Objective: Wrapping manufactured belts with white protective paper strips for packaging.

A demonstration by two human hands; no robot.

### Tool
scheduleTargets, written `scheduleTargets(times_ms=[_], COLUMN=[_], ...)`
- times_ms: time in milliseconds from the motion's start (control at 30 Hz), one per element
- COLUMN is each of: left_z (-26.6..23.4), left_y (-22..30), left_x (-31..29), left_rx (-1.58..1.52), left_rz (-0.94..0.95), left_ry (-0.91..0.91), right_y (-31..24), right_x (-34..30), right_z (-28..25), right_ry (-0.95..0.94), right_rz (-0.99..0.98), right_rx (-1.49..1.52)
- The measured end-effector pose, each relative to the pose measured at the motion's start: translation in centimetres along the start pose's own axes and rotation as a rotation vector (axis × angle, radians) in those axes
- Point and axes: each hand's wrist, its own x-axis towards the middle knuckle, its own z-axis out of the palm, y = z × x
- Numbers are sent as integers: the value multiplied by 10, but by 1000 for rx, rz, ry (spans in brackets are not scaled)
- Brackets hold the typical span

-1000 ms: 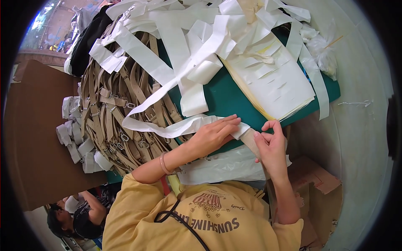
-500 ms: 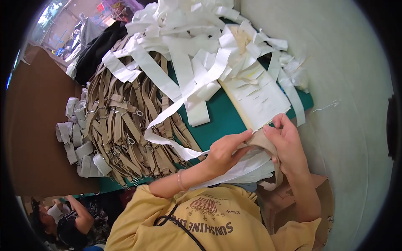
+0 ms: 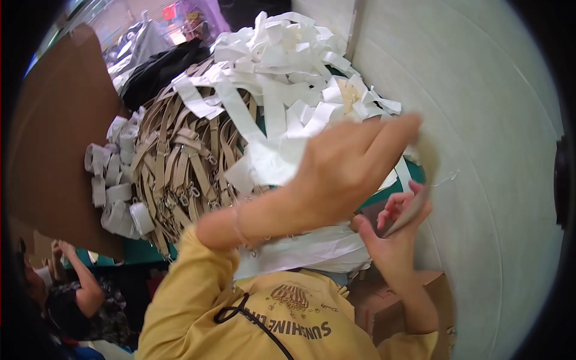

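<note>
My left hand [image 3: 348,165] is raised in front of the heap of white strips, its fingers closed at the upper end of a beige strap [image 3: 414,207]. Motion blurs that end. Lower down the strap passes through my right hand [image 3: 399,237], whose fingers curl loosely around it with the thumb apart. Beneath my left forearm lies a white sheet-like bundle [image 3: 300,252] along the table's near edge. White paper strips [image 3: 270,60] are heaped on the far side, partly hidden behind my left hand.
Many beige straps with metal clasps [image 3: 186,156] are piled on the left of the green table [image 3: 141,252]. White rolls [image 3: 114,192] and a brown cardboard panel [image 3: 66,144] stand beyond them. A pale wall [image 3: 492,180] bounds the right; a cardboard box [image 3: 390,294] sits below. A co-worker's arm [image 3: 87,285] shows lower left.
My left hand has swung up and to the right with the strap, pulling it upward. My right hand has dropped and its fingers have loosened. The view has shifted slightly.
</note>
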Motion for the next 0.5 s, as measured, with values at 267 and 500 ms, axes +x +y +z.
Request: scheduleTargets(times_ms=[267,500], left_z=[-270,-345], left_y=[36,226], left_x=[61,60], left_rx=[560,516], left_rz=[-492,-1359], left_ry=[-574,-558], right_y=[-148,-310], right_x=[54,25], right_z=[-65,132], right_ry=[-370,-771], right_rz=[-720,-863], right_rx=[-346,-342])
